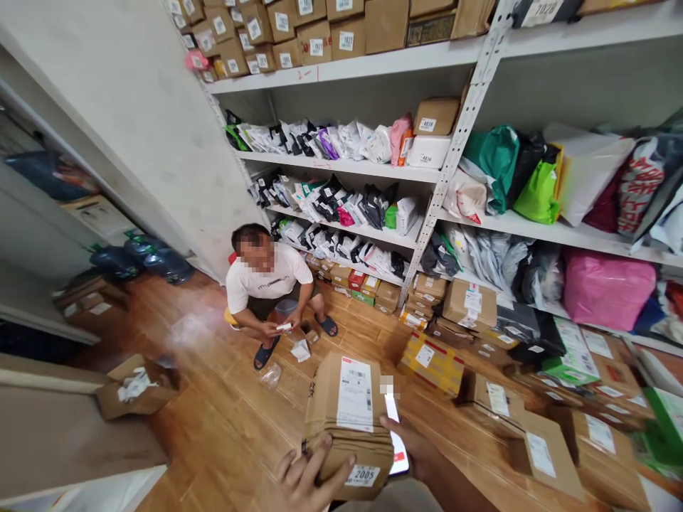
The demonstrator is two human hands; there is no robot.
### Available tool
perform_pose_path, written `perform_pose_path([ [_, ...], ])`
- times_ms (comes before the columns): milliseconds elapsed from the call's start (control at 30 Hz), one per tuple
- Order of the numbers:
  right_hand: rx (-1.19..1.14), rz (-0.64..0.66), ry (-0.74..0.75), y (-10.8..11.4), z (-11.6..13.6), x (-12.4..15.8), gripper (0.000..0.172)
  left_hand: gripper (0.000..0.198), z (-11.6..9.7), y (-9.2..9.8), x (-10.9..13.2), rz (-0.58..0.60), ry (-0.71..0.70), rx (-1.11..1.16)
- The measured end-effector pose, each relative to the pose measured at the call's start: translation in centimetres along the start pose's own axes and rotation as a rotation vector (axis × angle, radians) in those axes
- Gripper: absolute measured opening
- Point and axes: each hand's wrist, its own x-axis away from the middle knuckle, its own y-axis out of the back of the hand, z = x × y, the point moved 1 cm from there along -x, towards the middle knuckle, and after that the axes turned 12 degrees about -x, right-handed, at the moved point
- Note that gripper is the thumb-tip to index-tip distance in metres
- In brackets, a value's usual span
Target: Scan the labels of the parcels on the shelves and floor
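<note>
Low in the middle of the head view, a brown cardboard box [320,398] is held up in front of me. It carries a white shipping label on its top face and a sticker [364,476] reading 2005 on the near side. My left hand [309,473] wraps its fingers over the box's near left edge. At the box's right side, my right hand [408,444] grips a smartphone [398,434] with a lit screen; its thumb lies by the box's edge. The lower part of the phone and the palm are partly hidden.
A person [267,277] sits low by the wall, holding a small white item. Shelves [373,62] full of parcels line the back and right. Cartons [538,441] stand on the floor at right. An open box [109,387] and water bottles [165,263] are at left.
</note>
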Motion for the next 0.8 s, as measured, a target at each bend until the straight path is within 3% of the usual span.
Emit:
perform_pose_path([
  [100,-0.016,-0.026,0.078,-1.4,0.9,-1.1,0.054,0.048,3.3,-2.3,-3.1,-0.074,-0.117,0.108],
  [200,-0.036,-0.118,0.167,-1.9,2.5,-1.7,0.053,0.050,5.0,-4.2,-6.5,-0.054,-0.182,0.174],
  [367,-0.134,-0.276,0.191,-0.4,6.8,-3.2,0.057,0.049,4.4,-7.8,-12.6,-0.066,-0.263,0.226],
  [500,-0.195,-0.391,0.210,2.1,11.4,-4.6,0.055,0.056,2.7,-11.1,-17.5,-0.037,-0.077,0.319],
  [567,-0.206,-0.438,0.232,3.5,14.0,-5.3,0.054,0.065,2.1,-12.8,-19.3,0.059,0.046,0.351],
  [667,-0.211,-0.506,0.295,5.7,17.7,-6.3,0.058,0.072,1.9,-15.6,-20.3,0.298,0.170,0.374],
  [800,-0.188,-0.621,0.393,8.7,21.7,-7.6,0.062,0.074,2.4,-20.1,-17.5,0.628,0.324,0.305],
])
